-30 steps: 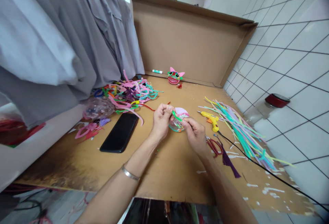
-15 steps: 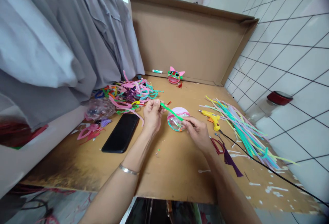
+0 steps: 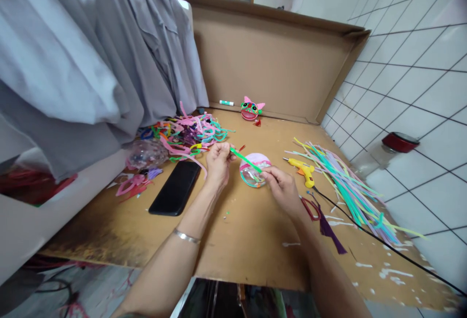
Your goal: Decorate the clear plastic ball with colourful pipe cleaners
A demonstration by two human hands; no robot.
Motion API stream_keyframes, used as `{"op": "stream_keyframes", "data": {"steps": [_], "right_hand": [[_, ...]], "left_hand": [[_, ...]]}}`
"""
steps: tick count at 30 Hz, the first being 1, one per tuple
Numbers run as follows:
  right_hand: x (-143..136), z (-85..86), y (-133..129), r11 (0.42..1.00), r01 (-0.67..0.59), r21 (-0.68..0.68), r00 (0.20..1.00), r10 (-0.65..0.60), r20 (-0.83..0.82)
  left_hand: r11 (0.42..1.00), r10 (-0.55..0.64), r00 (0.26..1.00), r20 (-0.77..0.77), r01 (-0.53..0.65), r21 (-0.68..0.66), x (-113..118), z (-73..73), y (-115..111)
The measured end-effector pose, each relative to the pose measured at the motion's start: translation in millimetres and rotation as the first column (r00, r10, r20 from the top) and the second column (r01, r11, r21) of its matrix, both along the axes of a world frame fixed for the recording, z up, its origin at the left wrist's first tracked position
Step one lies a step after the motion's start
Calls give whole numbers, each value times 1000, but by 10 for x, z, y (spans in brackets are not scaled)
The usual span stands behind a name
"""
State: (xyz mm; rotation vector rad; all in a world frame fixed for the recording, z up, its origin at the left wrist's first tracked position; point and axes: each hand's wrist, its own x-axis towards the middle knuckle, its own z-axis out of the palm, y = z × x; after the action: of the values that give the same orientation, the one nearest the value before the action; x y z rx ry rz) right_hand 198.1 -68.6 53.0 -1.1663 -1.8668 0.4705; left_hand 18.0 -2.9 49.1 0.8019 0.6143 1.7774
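A green pipe cleaner [image 3: 245, 159] is stretched between my two hands, above the table. My left hand [image 3: 219, 163] pinches its upper left end, and my right hand [image 3: 280, 185] pinches its lower right end. Behind the strip, on the table, lies a round clear ball [image 3: 251, 179] with a pink band and a pale pink top; the strip and my right fingers cover part of it. Just right of my right hand rests a yellow glue gun [image 3: 303, 171]. Red-handled scissors [image 3: 310, 208] lie partly behind my right forearm.
Left are a black phone [image 3: 174, 189] and a heap of coloured pipe cleaners [image 3: 197, 131]. A pipe-cleaner bundle [image 3: 343, 186], a purple tassel [image 3: 330, 233] and a jar [image 3: 397, 143] are right. At the back sit a pink-eared figure [image 3: 250, 109] and a glue stick [image 3: 226, 102]. Grey cloth [image 3: 109, 65] hangs left.
The whole view has shifted slightly, so things appear a little farther right. Both hands keep their hold on the green pipe cleaner, almost in the same pose.
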Motion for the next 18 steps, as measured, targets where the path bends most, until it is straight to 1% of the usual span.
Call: {"op": "stream_keyframes", "data": {"steps": [3, 6, 9, 13, 15, 18], "right_hand": [[50, -6, 34, 996, -45, -72, 998, 41, -52], [63, 3, 47, 996, -48, -79, 993, 39, -114], [63, 25, 46, 998, 19, -63, 987, -28, -158], [96, 66, 54, 987, 153, 54, 986, -148, -79], [126, 84, 64, 979, 180, 99, 982, -174, -69], [180, 95, 81, 973, 202, 114, 976, -191, -103]], "left_hand": [[1000, 2, 1000, 12, -2, -11, -5, 4, 6], [1000, 15, 999, 42, -14, -24, -16, 21, 4], [999, 17, 999, 45, -16, -35, -22, 43, -7], [999, -2, 999, 36, 3, -34, -19, 59, -28], [999, -7, 1000, 29, 8, -39, -12, 57, -35], [999, -4, 1000, -14, 4, -33, 6, 35, -33]]}}
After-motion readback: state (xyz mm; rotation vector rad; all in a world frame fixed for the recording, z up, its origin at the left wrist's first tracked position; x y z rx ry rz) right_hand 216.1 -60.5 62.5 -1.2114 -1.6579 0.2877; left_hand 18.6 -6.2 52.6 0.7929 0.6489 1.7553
